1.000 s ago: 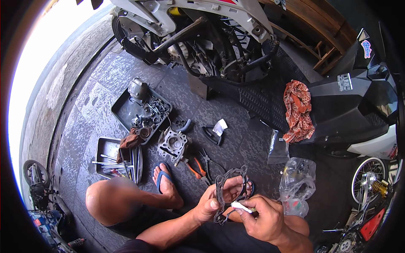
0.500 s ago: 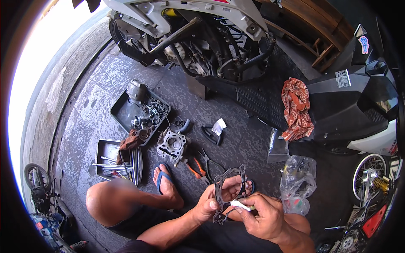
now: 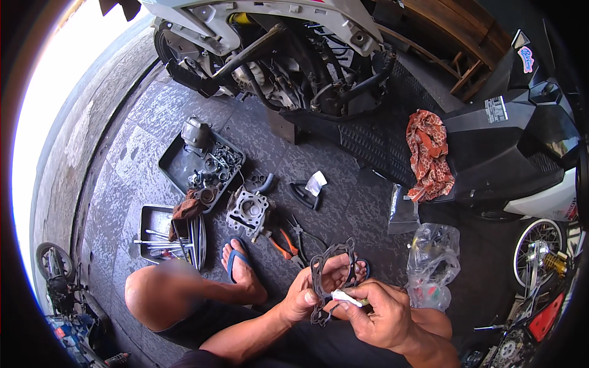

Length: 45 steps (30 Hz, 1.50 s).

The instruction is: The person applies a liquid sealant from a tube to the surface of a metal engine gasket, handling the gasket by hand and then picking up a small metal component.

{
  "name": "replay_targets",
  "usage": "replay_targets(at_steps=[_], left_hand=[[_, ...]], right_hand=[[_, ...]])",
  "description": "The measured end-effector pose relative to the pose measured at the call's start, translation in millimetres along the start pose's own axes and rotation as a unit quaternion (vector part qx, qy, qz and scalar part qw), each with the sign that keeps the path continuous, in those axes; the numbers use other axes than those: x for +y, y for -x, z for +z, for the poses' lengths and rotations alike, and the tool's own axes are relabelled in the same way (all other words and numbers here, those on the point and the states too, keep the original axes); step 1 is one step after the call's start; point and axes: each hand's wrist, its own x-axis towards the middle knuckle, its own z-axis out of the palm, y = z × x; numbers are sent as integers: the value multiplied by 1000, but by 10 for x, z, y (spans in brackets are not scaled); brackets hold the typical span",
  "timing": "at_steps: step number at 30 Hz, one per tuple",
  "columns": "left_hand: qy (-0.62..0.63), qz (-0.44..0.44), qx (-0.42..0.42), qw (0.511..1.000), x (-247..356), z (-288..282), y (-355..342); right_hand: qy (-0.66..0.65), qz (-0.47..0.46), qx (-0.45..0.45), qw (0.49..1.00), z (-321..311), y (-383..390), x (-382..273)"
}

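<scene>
A thin dark gasket (image 3: 317, 267) stands raised in my left hand (image 3: 304, 294), whose fingers curl behind its outline. My right hand (image 3: 383, 313) pinches a small white tube (image 3: 348, 297) against the gasket's lower right part. Beyond my hands on the floor lie orange-handled pliers (image 3: 281, 244) and a second, dark-handled pair (image 3: 299, 236). A metal engine cylinder (image 3: 248, 212) with a round bore sits just past them.
A parts tray (image 3: 173, 168) and a tool tray (image 3: 145, 224) lie left. A stripped scooter body (image 3: 270, 67) stands ahead. An orange patterned cloth (image 3: 429, 153) rests on black bodywork, with a clear plastic bag (image 3: 432, 264) below. Two-wheelers (image 3: 55, 270) occupy both sides.
The view has shifted slightly, so the background sits a little higher and further left. My hands, the gasket and the white tube have barely moved.
</scene>
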Motion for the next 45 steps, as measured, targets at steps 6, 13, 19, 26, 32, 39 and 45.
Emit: replay_targets(at_steps=[6,13,19,26,32,39,45], left_hand=[[-14,-10,-13,1000,-18,-36,-8],[15,12,-11,1000,26,-12,-14],[5,7,-12,1000,9,-9,-4],[0,0,-3,1000,-5,-28,-22],[6,14,5,1000,33,-2,-3],[30,19,-13,999,39,-21,-20],[60,36,-35,997,23,-56,0]], right_hand=[[-7,5,-13,1000,-6,-14,-25],[17,25,-15,999,-15,6,-17],[-5,4,-12,1000,39,13,-42],[-12,-18,-2,1000,44,17,-36],[22,12,-5,1000,10,24,-19],[-3,-8,14,1000,41,52,-27],[24,20,18,999,-20,34,-5]])
